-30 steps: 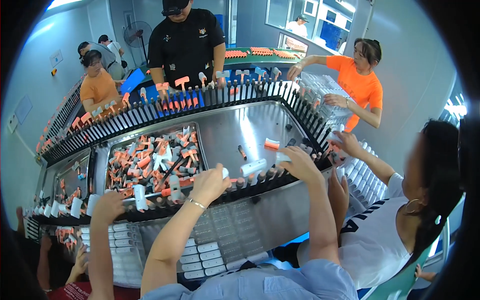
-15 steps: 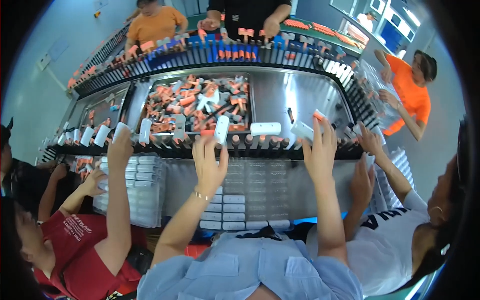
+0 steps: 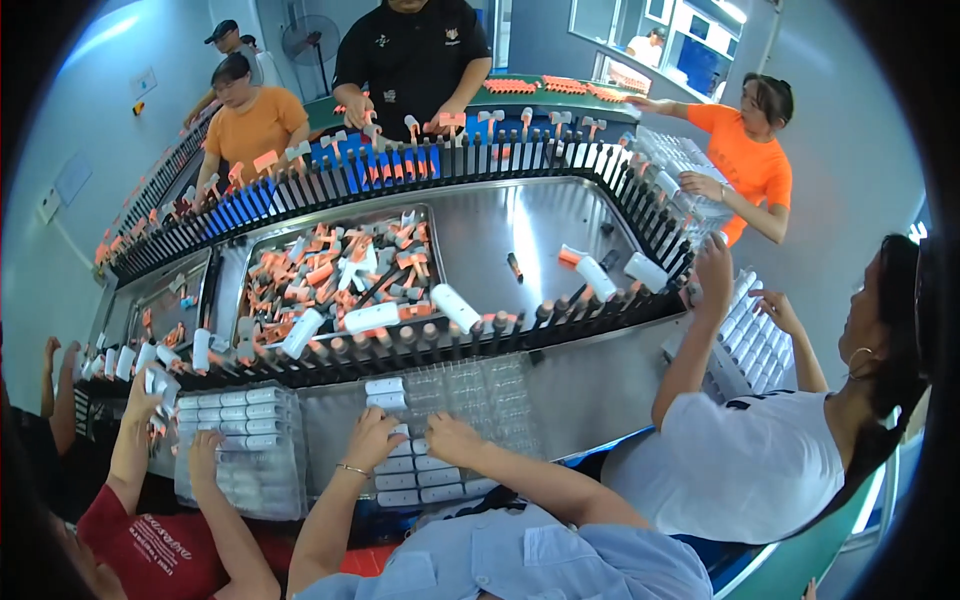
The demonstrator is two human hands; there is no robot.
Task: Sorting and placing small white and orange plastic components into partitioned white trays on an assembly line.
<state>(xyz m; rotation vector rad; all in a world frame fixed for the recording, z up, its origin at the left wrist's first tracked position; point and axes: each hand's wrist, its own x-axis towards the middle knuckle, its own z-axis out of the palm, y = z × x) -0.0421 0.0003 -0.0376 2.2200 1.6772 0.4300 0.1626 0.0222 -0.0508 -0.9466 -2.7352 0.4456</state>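
As a long steel worktable [image 3: 490,215] is filling the middle of the scene, rows of black pegs [image 3: 650,205] are bordering its far, right and near sides. A co-worker in white [image 3: 740,465] is working at near right, another in red [image 3: 160,550] at near left and a third in black [image 3: 410,50] on the far side. Left of centre, a metal tray [image 3: 435,245] is holding a heap of orange, grey and black parts [image 3: 330,265]. Nearer, a clear plastic tray [image 3: 510,400] is lying in front of the person in blue [image 3: 500,555]. The left hand [image 3: 375,440] and right hand [image 3: 452,440] are hovering low over it, side by side, fingers curling downward; whether they are grasping anything cannot be told. White pieces [image 3: 440,477] are occupying its near and left cells, while others are sitting along the near pegs. A thin bracelet [image 3: 353,469] is circling the left wrist.
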